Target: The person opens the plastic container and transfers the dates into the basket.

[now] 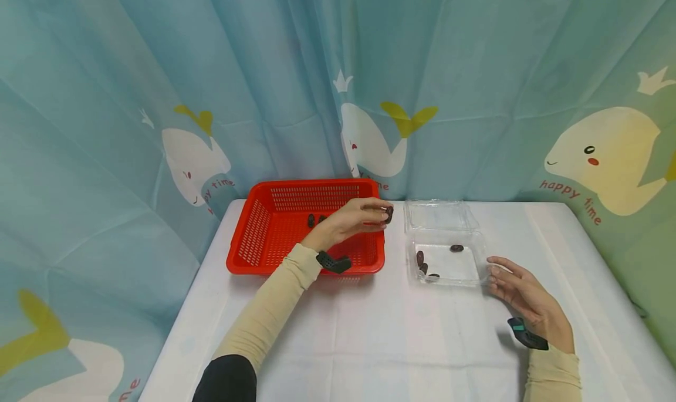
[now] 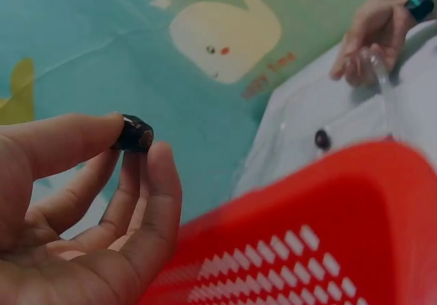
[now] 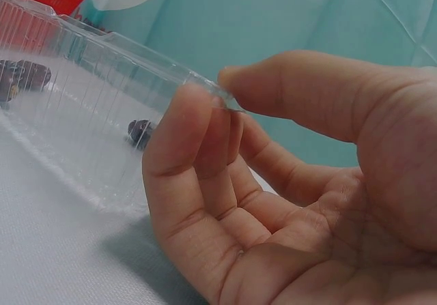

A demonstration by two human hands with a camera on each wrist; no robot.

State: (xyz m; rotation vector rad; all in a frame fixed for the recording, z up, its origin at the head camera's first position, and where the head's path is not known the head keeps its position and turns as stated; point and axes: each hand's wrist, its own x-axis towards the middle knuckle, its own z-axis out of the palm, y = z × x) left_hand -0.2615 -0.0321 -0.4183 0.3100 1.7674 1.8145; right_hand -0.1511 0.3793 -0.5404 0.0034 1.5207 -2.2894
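My left hand point(image 1: 352, 220) is above the right side of a red plastic basket point(image 1: 253, 270). Between thumb and fingertips it pinches a dark brown, wrinkled date point(image 2: 134, 134). Inside the basket lie more dates point(image 1: 311, 220), partly hidden by that hand. To the right stands a clear plastic box point(image 1: 451, 268) with its lid point(image 1: 435, 216) folded open towards the back. Several dates lie in the box, most along its left side and one date point(image 1: 456, 248) near the back. At the box's right edge, my right hand point(image 1: 525, 296) pinches the rim between thumb and fingers.
A white cloth point(image 1: 380, 337) covers the table. Behind it and at both sides hangs a blue-green curtain point(image 1: 285, 97) printed with white whales. The basket and the box stand side by side near the table's back edge, with a narrow gap between them.
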